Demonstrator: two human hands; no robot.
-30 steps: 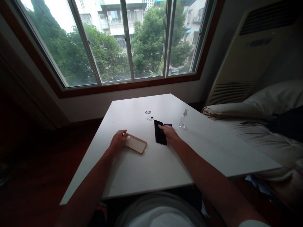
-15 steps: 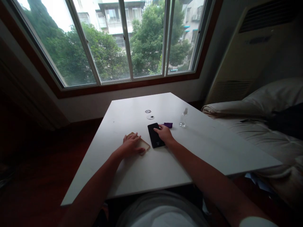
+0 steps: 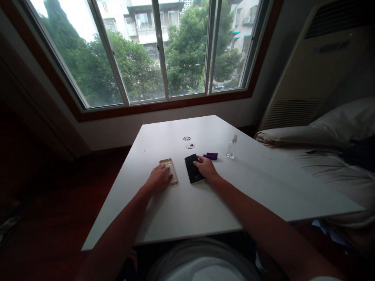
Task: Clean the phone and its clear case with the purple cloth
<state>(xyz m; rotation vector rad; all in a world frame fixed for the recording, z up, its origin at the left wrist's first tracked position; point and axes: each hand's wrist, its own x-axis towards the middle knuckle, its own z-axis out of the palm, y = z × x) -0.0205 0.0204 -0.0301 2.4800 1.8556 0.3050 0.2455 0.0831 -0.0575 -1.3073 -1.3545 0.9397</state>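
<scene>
A black smartphone lies at the middle of the white table, dark face up. My right hand grips it along the right edge, thumb on top and the other fingers partly hidden. To its left sits a clear, tan-edged phone case, camera cut-outs toward the far end. My left hand covers the case's left part, with fingers over it and thumb near its right side. A strip of bare tabletop separates case and phone. Just beyond my right hand rests a small purple cloth-like item.
A clear spray bottle stands right of the purple item. Two round discs or stickers are farther back on the tabletop. Past the table's right edge is a bed or couch with pale covers; a window lies ahead.
My left hand has turned the phone case from a slant to nearly straight and drawn it left, away from the phone. The right hand keeps its hold; the view has shifted slightly.
</scene>
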